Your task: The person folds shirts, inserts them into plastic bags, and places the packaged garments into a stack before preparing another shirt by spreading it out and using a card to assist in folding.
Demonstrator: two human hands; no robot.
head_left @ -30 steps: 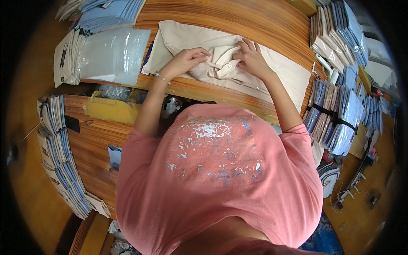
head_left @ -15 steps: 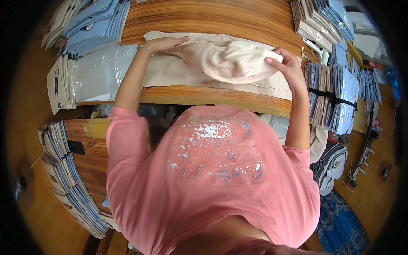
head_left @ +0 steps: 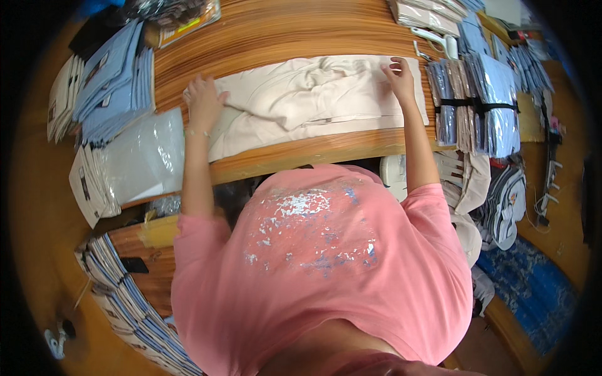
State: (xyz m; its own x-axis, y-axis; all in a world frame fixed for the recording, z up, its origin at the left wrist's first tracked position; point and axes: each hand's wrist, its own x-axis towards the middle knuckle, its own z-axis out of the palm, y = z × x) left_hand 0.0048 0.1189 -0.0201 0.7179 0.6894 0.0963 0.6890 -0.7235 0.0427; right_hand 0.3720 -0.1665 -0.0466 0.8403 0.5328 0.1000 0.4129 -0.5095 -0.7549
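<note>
Wood-grain worktop (head_left: 276,31); garment (head_left: 269,94), cream, lies rumpled across it. Left hand (head_left: 205,103): fingers spread over its left end. Right hand (head_left: 399,80): fingers parted at its right end, contact unclear. Plastic bags (head_left: 144,153) near left hand; banded bundle (head_left: 495,122) just beside garment, right.

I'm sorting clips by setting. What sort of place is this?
Probably a garment workshop or clothing stockroom: a cream garment lies on a wood-grain table, with stacked folded blue clothes at left and a strapped bundle of plastic-wrapped clothes at right.
</note>
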